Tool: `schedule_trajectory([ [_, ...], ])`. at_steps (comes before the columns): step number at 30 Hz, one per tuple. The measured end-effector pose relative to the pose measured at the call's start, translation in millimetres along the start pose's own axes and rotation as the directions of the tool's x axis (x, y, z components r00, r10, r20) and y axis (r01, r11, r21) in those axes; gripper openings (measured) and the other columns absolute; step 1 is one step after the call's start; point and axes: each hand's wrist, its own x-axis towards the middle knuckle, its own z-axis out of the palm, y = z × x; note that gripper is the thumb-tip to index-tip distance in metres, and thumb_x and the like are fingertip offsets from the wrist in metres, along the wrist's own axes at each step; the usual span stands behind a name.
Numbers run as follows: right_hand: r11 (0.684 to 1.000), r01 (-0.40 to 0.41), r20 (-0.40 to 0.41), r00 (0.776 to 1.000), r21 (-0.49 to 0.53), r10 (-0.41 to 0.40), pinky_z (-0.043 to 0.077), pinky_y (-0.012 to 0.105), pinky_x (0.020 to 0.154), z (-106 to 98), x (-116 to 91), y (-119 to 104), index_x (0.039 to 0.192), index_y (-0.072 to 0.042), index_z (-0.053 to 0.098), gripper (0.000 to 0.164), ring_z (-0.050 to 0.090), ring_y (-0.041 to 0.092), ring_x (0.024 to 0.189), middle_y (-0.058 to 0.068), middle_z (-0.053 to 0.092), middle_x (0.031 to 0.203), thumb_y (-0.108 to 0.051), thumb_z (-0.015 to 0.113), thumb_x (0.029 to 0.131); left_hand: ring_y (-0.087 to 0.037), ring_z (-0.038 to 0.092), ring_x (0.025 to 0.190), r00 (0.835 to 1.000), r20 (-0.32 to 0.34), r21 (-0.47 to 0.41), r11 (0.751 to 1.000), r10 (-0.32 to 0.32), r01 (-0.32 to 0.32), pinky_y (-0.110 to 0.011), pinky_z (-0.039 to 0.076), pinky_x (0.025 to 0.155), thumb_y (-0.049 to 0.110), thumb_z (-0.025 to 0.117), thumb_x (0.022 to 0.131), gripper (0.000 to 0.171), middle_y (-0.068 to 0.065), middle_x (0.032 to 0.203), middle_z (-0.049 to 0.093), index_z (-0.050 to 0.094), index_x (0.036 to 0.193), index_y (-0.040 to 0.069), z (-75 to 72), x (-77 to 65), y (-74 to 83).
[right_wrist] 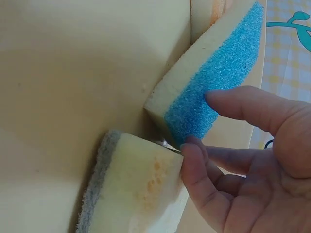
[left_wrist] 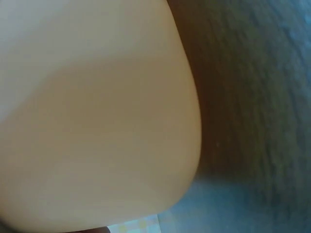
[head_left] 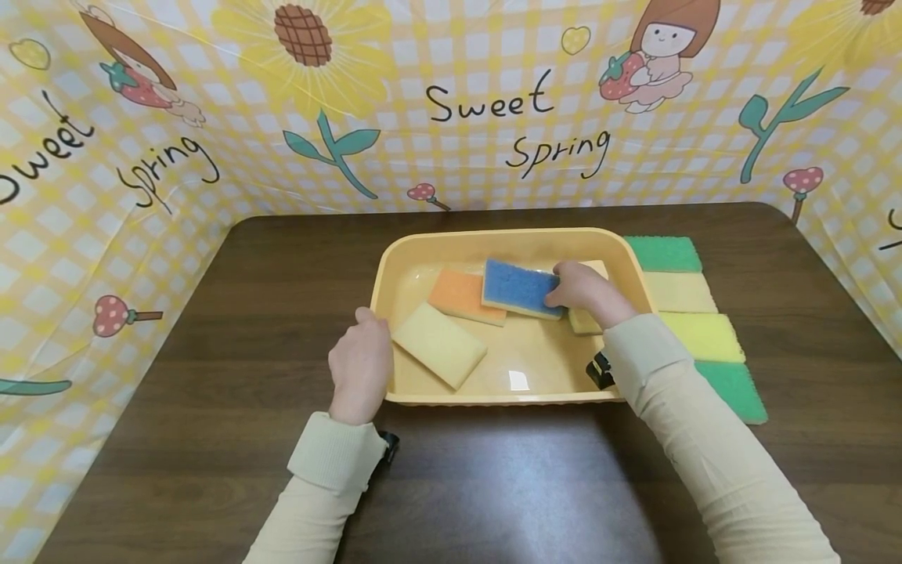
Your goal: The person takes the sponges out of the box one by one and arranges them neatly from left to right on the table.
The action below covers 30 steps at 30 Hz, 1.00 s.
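Note:
A shallow yellow plastic basin (head_left: pixel 557 392) stands on the table. My left hand (head_left: pixel 361 364) holds its left rim; the left wrist view shows mostly the basin's wall (left_wrist: pixel 107 136), and those fingers are hidden. Inside, my right hand (head_left: pixel 585 290) pinches one end of a blue-and-cream sponge (head_left: pixel 517 286), thumb (right_wrist: pixel 238 102) on the blue scouring side. The sponge is tilted and overlaps an orange sponge (head_left: pixel 458 294). A pale yellow sponge (head_left: pixel 440 345) lies at the basin's left. Partly behind the right hand is a cream sponge (head_left: pixel 585 321) with a grey scouring layer (right_wrist: pixel 99 174), near the fingertips.
Right of the basin, a column of sponges lies on the dark wooden table (head_left: pixel 211 352): a green one (head_left: pixel 665 253), a cream one (head_left: pixel 680 291), a yellow one (head_left: pixel 705 337) and another green one (head_left: pixel 733 388). A patterned yellow-checked cloth (head_left: pixel 479 47) surrounds the table's back and sides.

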Motion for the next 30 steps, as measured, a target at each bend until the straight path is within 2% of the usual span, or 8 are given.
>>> schedule_trajectory([
  [2,1.0,0.011,0.0,1.0,-0.013,-0.011,0.041,0.044,0.099,0.1,-0.1,-0.4,0.129,0.013,0.044,0.052,0.051,0.033,0.109,0.028,0.052,0.129,-0.012,0.055,0.086,-0.04,0.066,0.067,1.0,-0.002,-0.001,1.0,-0.001,0.001,-0.05,0.051,0.056,0.019,0.039,0.102,0.027,-0.026,0.075,0.064,0.047,0.093,-0.004,0.1,-0.1,0.0],
  [5,1.0,0.017,-0.006,1.0,-0.021,-0.017,0.041,0.042,0.09,0.4,-0.6,-1.3,0.121,0.012,0.049,0.044,0.047,0.028,0.095,0.023,0.055,0.116,-0.012,0.055,0.085,-0.04,0.066,0.066,1.0,-0.01,-0.001,1.0,0.002,-0.002,-0.05,0.051,0.055,0.019,0.04,0.102,0.027,-0.026,0.074,0.064,0.047,0.092,-0.004,0.5,-0.4,0.0],
  [10,1.0,0.012,-0.009,1.0,-0.016,-0.012,0.042,0.044,0.094,0.8,-0.4,-0.3,0.124,0.012,0.047,0.048,0.05,0.029,0.1,0.025,0.056,0.122,-0.013,0.057,0.085,-0.04,0.066,0.065,1.0,-0.023,-0.002,1.0,0.007,-0.007,-0.05,0.051,0.054,0.018,0.039,0.102,0.026,-0.026,0.073,0.064,0.047,0.092,-0.004,1.2,-0.9,-0.2],
  [19,0.999,-0.009,0.022,1.0,0.038,0.008,0.038,0.047,0.104,1.9,-2.5,-0.3,0.13,0.009,0.037,0.061,0.049,0.037,0.121,0.027,0.049,0.133,-0.021,0.067,0.086,-0.038,0.065,0.061,1.0,-0.022,0.005,1.0,0.011,-0.011,-0.047,0.05,0.051,0.018,0.039,0.102,0.026,-0.024,0.07,0.062,0.047,0.091,-0.004,0.1,-1.1,0.1],
  [30,0.998,-0.019,-0.027,0.999,0.063,0.021,0.041,0.045,0.098,4.9,-6.8,0.1,0.125,0.006,0.035,0.06,0.051,0.033,0.109,0.026,0.052,0.127,-0.021,0.069,0.085,-0.039,0.065,0.063,0.999,-0.031,0.001,1.0,0.008,-0.008,-0.049,0.051,0.053,0.018,0.039,0.102,0.027,-0.026,0.071,0.064,0.047,0.09,-0.004,0.6,-1.3,0.4],
])
